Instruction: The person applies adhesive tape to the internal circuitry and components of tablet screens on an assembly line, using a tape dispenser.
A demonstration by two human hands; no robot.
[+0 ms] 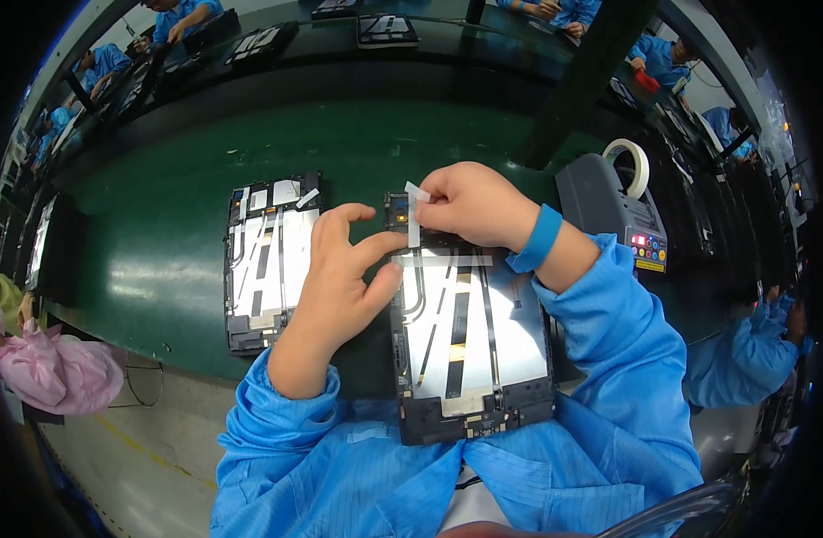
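An opened tablet with a silvery inside and black frame lies in front of me, its near end close to my body. At its upper left, my right hand pinches the upper end of a whitish strip of tape. My left hand is spread at the tablet's left edge, index fingertip near the strip's lower end. The thumb lies lower, by the edge. Another clear strip runs across the tablet's upper part. To the left, partly behind my left hand, lies a second opened tablet.
A grey tape dispenser with a roll of tape stands at the right of the green table. Stacks of dark tablets stand beyond it. A dark post rises behind. Co-workers in blue and pink sit around.
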